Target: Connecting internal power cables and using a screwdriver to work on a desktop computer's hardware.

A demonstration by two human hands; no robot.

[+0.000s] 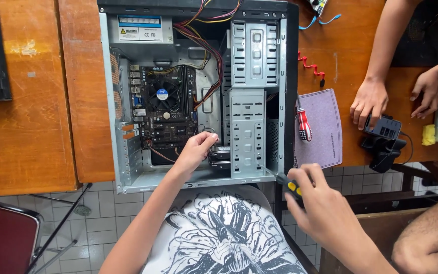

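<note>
An open desktop computer case (108, 101) lies on its side on a wooden table, its motherboard with a round cooler fan (162, 95) exposed. My left hand (194, 150) reaches into the case's lower part, fingers curled on a dark drive-like part (220, 153) beside the metal drive cage (248, 129). My right hand (316, 199) grips a black-and-yellow-handled screwdriver (286, 181) whose shaft points at the case's lower right corner.
A red-handled screwdriver (304, 124) lies on a grey-purple mat (323, 127) right of the case. Another person's hands (368, 101) rest on a small black device (384, 127) at the right. A red chair (3, 238) stands at lower left, above tiled floor.
</note>
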